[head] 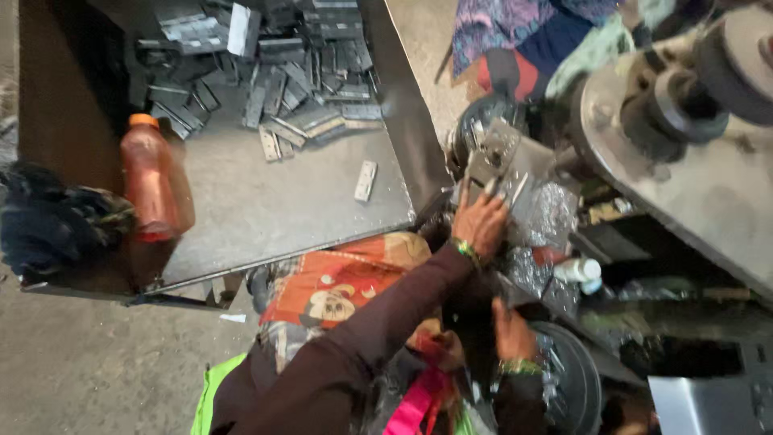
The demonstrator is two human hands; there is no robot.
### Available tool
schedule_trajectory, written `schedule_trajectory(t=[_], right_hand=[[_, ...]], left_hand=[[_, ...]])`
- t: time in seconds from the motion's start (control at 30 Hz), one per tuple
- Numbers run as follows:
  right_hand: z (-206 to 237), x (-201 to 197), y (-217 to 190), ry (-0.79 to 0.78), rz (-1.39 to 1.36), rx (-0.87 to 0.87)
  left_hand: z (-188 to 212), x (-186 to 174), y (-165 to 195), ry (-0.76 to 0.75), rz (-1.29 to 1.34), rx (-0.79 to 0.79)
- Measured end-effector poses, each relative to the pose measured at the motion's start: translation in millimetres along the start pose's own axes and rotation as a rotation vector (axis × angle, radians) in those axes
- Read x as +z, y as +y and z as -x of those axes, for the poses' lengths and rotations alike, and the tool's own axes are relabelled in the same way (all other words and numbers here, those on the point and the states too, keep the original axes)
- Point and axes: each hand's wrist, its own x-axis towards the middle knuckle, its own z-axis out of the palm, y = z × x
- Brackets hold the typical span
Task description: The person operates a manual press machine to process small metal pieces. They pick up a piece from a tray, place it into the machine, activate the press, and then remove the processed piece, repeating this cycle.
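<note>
Concrete floor point(80, 362) lay below; tray point(266, 201) held metal plates point(274, 89), bottle point(153, 181). Left hand point(481, 221) clamped on machine part point(503, 157); right hand point(513, 332) grip unclear.

One head-worn camera is looking steeply down, close over the hands, taking in the grey metal table point(266, 209) and floor.
</note>
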Motion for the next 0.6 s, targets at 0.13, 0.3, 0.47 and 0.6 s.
schedule_trajectory(t=[0.13,0.3,0.47,0.6], right_hand=[[9,-1,-17,0.112,-0.008,0.115],[25,41,-28,0.15,0.196,0.176],[10,-1,-31,0.027,-0.179,0.165],[5,-33,-35,0.018,-0.022,0.104]], left_hand=[[-15,9,9,-0.084,-0.013,-0.066],[-16,4,15,0.09,0.033,-0.055],[-9,-3,13,-0.012,0.035,-0.058],[-6,-4,14,0.045,-0.039,-0.028]])
